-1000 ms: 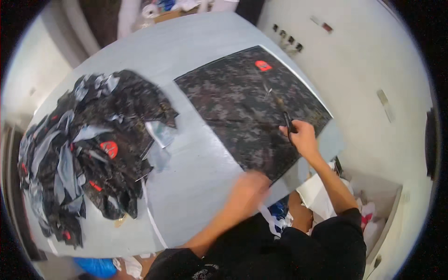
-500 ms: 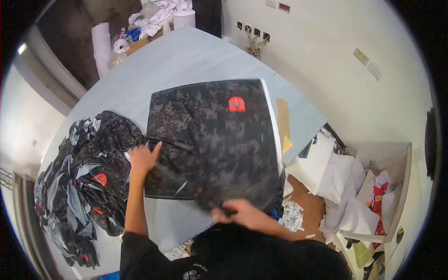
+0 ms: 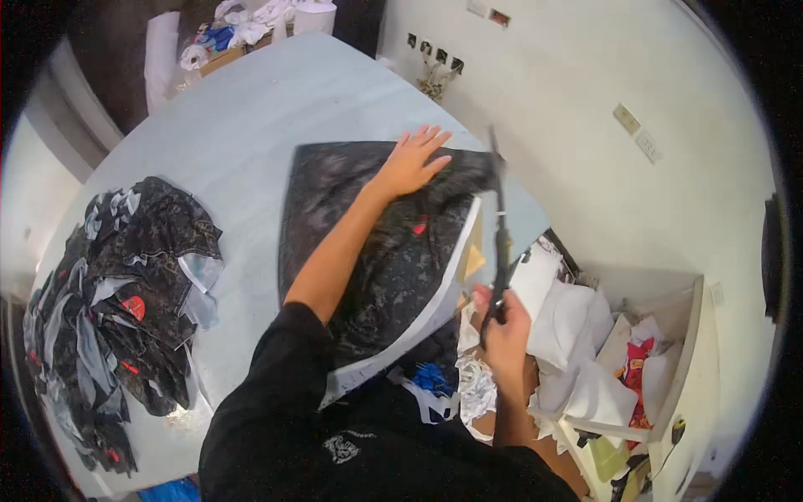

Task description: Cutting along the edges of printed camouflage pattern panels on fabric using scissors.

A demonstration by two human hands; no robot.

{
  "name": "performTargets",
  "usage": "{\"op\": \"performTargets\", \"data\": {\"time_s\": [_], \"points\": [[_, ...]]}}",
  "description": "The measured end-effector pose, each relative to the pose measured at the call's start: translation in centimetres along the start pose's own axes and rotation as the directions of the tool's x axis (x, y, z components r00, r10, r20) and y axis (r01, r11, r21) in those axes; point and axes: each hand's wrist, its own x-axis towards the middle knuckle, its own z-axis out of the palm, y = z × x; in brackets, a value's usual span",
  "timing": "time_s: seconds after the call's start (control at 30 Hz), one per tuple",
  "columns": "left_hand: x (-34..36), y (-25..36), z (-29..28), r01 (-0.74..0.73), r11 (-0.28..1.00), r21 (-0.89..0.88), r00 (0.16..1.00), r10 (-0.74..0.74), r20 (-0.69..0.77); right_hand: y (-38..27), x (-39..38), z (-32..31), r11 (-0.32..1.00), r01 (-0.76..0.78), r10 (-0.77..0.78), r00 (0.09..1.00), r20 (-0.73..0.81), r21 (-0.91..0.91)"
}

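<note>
Pale table (image 3: 242, 117), camouflage cloth (image 3: 385, 293) beneath spread left hand (image 3: 410, 166), right hand (image 3: 507, 333) beside it gripping scissors (image 3: 502, 247)

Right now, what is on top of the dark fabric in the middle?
The left hand lies spread on the dark fabric near its far edge, the forearm crossing above it. The parts of the fabric they cover cannot be seen.

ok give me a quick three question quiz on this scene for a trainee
1. What does the right hand hold?
2. True or false: the left hand is clenched in a fist.
3. The crumpled heap of cloth lies on which side of the dark patterned sheet? A) left B) right C) far

Key
1. Scissors.
2. False; it is spread out over the sheet.
3. A
</note>
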Motion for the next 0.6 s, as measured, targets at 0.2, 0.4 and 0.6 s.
{"op": "performTargets", "data": {"time_s": [0.2,0.4,0.6], "points": [[-12.7,-2.5,-4.1,0.577,0.78,0.244,0.743,-0.625,0.241,3.4,10.7,0.8,0.953,0.122,-0.133,0.991,-0.019,-0.276],[-10.8,-17.9,-5.0,0.272,0.824,0.497,0.845,-0.452,0.286,5.0,14.1,6.1,0.804,0.285,-0.252,0.958,0.134,-0.522],[-6.9,-24.8,-5.3,0.457,0.562,0.689,0.854,-0.493,-0.164,3.5,5.5,6.1,0.917,0.053,0.06,0.961,0.269,-0.396]]}}
